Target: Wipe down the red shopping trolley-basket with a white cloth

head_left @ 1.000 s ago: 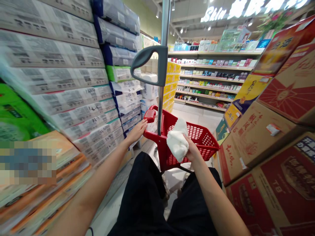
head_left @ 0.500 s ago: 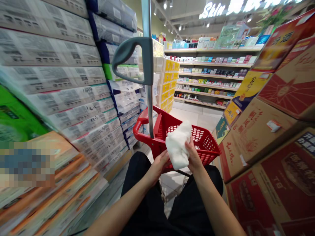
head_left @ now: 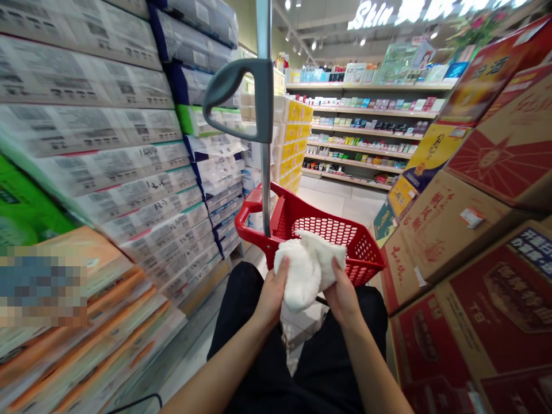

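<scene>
A crumpled white cloth is held between both of my hands, just in front of a red plastic shopping basket. My left hand grips the cloth's left side with the thumb on top. My right hand is closed on its right side. The basket stands on the floor in the aisle, and its grey pull handle rises upright on a metal pole. My legs in black trousers are below the hands.
Stacked packs of paper goods wall the left side of the aisle. Red and yellow cardboard cartons are piled on the right. Shelves of small products run across the far end, beyond pale floor tiles.
My left hand left the basket's rim and came back to the cloth, now gripping it together with my right hand. The cloth has been bunched and lowered slightly.
</scene>
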